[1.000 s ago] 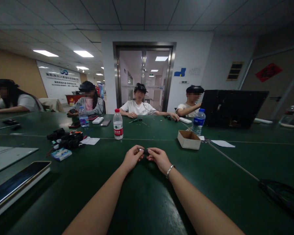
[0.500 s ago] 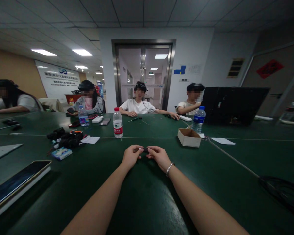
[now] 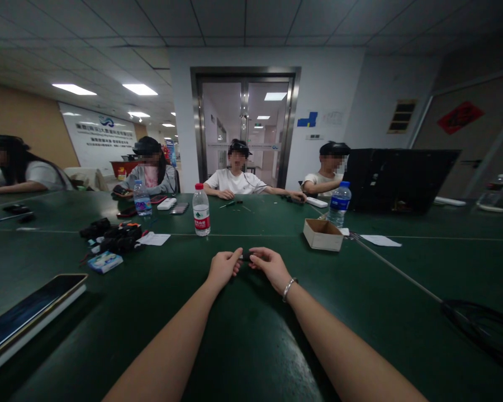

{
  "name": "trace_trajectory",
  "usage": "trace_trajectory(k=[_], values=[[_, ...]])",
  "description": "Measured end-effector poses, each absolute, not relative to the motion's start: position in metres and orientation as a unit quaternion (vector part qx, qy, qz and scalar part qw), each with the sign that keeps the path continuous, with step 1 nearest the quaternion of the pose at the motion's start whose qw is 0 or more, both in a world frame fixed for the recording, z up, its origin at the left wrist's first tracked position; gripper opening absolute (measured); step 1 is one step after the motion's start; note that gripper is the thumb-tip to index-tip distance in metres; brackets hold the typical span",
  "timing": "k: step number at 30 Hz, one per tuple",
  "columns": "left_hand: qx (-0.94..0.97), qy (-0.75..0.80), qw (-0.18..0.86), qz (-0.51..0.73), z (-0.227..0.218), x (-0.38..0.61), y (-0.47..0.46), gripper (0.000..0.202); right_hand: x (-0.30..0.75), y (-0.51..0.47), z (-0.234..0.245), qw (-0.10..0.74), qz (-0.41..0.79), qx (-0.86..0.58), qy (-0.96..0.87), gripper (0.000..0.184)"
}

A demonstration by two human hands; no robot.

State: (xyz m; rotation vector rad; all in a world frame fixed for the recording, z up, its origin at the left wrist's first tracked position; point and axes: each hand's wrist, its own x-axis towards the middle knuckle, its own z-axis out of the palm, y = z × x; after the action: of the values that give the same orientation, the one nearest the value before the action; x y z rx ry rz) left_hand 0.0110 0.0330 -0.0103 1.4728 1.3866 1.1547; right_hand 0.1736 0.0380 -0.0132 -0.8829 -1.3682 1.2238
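Observation:
My left hand (image 3: 225, 267) and my right hand (image 3: 270, 264) meet near the middle of the green table (image 3: 251, 335). Between their fingertips is a small dark piece (image 3: 246, 256), too small to name. The thumb and fingers of my left hand pinch its left end, where a light spot shows. My right hand, with a silver bracelet (image 3: 290, 289) at the wrist, has its fingertips closed on the right end. Both forearms reach in from the front edge.
Beyond my hands stand a red-capped water bottle (image 3: 202, 210) and an open cardboard box (image 3: 323, 235). Black gear (image 3: 117, 237) and a tissue pack (image 3: 105, 262) lie left, a phone (image 3: 33, 312) nearer. A black cable (image 3: 482, 329) and a monitor (image 3: 402, 181) are right. Several people sit opposite.
My left fingers have shifted their pinch, with the thumb now pointing up along the piece's left end. More of the dark piece shows between the hands. My right hand has barely moved.

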Motion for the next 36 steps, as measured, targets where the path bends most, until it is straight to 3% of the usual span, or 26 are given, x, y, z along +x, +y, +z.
trace_trajectory(k=[12,21,28,36], values=[[0.544,0.575,0.408,0.455,-0.01,0.008,0.04,0.06,0.171,0.031,0.001,0.504,0.404,-0.385,-0.659,0.033],[0.535,0.565,0.475,0.412,-0.007,0.007,0.043,0.057,0.174,0.028,0.009,0.497,0.452,-0.352,-0.652,0.037],[0.599,0.54,0.409,0.428,-0.005,0.013,0.033,0.047,0.179,0.033,0.002,0.504,0.465,-0.38,-0.621,0.036],[0.63,0.443,0.439,0.464,-0.007,0.013,0.028,0.031,0.181,0.044,-0.014,0.505,0.539,-0.392,-0.548,0.029]])
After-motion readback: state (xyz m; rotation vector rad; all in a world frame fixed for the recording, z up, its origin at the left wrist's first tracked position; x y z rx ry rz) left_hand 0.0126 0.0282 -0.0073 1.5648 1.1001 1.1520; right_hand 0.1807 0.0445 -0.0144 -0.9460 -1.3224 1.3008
